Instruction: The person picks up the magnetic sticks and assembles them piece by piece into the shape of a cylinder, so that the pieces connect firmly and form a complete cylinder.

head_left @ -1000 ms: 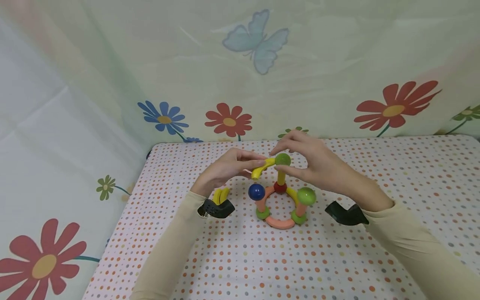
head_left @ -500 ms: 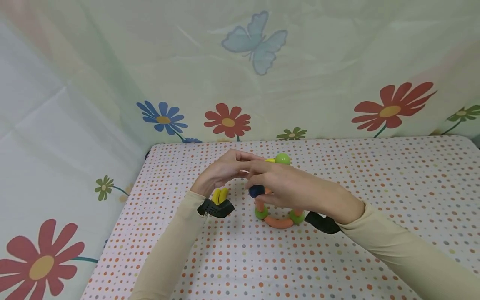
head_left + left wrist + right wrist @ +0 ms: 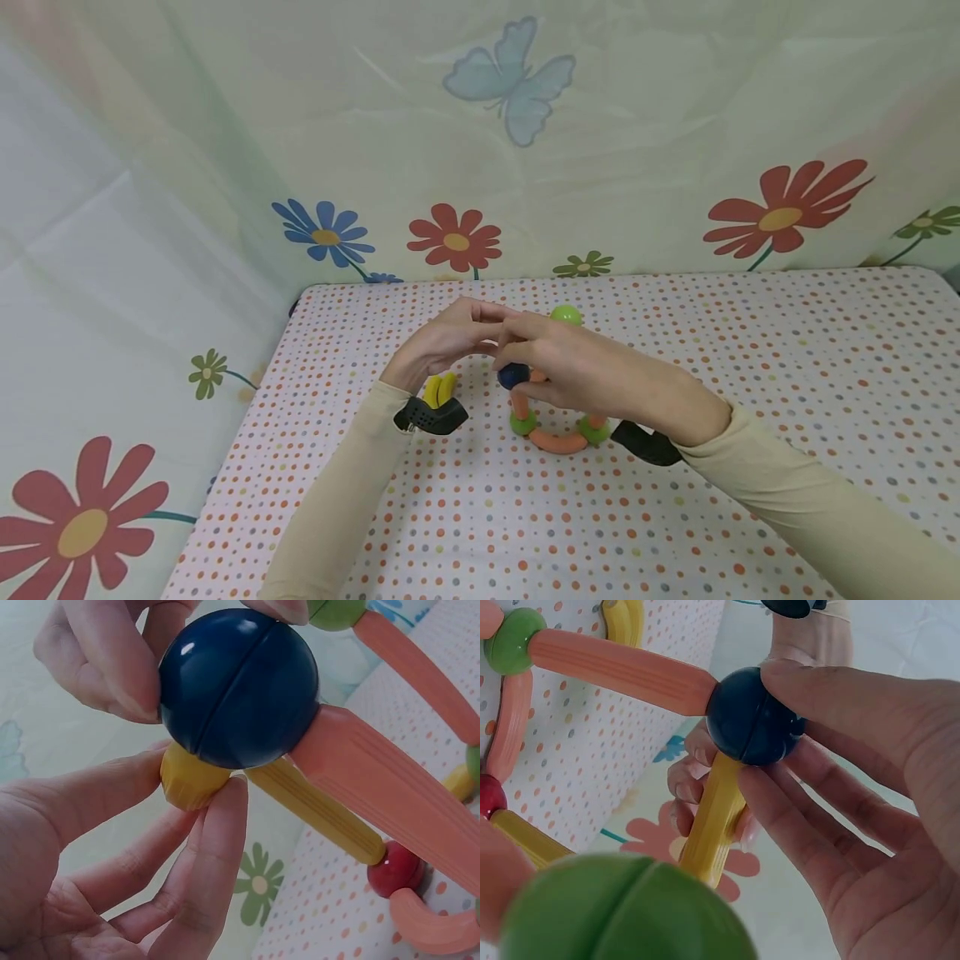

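Note:
A frame of coloured toy balls and ridged rods stands on the table, its salmon base ring (image 3: 558,444) lowest. In the right wrist view, my left hand (image 3: 444,337) grips a yellow rod (image 3: 712,825) from behind, one end right at the blue ball (image 3: 739,716). Thumb and fingertips of my right hand (image 3: 562,360) pinch that blue ball, which tops a salmon upright rod (image 3: 390,784). Behind the right hand shows a light green ball (image 3: 566,315). A second green ball (image 3: 630,915) looms close in the right wrist view. The right hand hides much of the frame in the head view.
Spare yellow curved pieces (image 3: 440,390) lie on the dotted tabletop (image 3: 480,517) beside the left wrist. A flowered curtain (image 3: 637,167) hangs behind and left of the table. Low in the frame sits a red ball (image 3: 395,868).
My right hand has left the green ball at the back and come left and forward to the blue ball. The left hand has stayed nearly in place with the yellow rod.

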A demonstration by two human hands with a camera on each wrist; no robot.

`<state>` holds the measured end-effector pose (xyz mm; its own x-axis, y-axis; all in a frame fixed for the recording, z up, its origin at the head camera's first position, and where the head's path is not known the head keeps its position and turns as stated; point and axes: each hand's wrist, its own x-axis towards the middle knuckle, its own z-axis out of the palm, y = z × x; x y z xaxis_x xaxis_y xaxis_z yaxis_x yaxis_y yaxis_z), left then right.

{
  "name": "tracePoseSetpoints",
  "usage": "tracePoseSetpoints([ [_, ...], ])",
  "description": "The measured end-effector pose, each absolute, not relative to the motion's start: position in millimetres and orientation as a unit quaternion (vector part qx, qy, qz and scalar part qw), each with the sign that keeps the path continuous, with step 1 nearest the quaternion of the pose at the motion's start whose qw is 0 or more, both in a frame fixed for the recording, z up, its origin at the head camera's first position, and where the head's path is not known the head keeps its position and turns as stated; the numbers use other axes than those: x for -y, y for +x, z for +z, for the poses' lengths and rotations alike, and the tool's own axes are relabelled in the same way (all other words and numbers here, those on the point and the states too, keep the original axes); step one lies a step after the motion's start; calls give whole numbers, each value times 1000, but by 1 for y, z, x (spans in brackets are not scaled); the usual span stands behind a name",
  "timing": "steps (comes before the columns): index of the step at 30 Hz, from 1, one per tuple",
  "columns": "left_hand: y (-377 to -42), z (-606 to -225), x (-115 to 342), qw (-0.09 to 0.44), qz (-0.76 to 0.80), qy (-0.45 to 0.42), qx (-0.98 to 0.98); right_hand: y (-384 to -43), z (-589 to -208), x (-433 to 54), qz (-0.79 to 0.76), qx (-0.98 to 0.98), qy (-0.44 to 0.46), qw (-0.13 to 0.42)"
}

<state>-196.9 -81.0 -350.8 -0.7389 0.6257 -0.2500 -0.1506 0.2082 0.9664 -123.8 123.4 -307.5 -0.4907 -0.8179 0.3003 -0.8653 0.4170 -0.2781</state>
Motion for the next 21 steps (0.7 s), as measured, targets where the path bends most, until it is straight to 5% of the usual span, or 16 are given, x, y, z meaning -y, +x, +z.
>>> tracePoseSetpoints([
  [7, -193, -352, 85, 323, 617, 169, -698, -120, -294, -145, 306, 854, 421, -3],
  [14, -164, -369, 96, 256, 536, 142, -792, -134, -302, -206, 360, 875, 317, 64],
  [21, -117, -400, 90, 255, 447, 120, -849, -153, -369, -234, 380, 884, 248, -112],
])
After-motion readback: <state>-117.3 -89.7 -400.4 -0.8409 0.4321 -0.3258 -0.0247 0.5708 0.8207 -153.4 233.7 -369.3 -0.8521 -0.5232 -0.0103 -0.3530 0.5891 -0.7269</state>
